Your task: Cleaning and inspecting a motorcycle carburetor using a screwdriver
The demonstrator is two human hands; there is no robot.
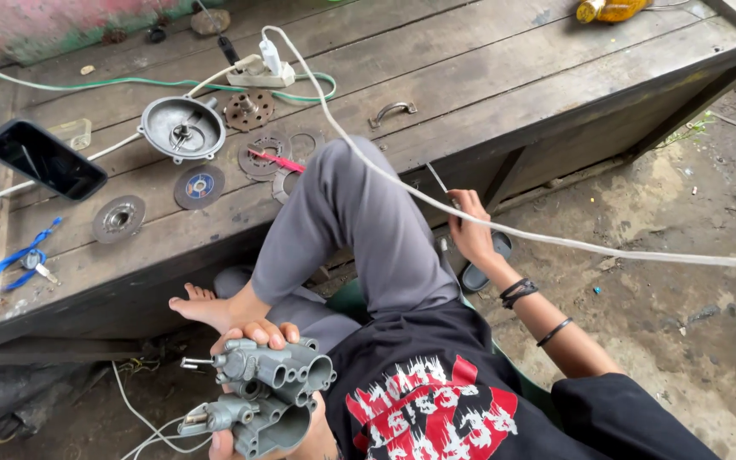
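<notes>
Grey cast-metal housing (270, 396), ribbed with round bored ports, is gripped low beside the lap by the left hand (253, 341), fingers clenched over its top. A thin metal rod (438, 181) is pinched in the right hand (470, 230) near the rough wooden bench (487, 85). An inspection step is judged underway; bringing the rod to the ports would call for steady aim.
</notes>
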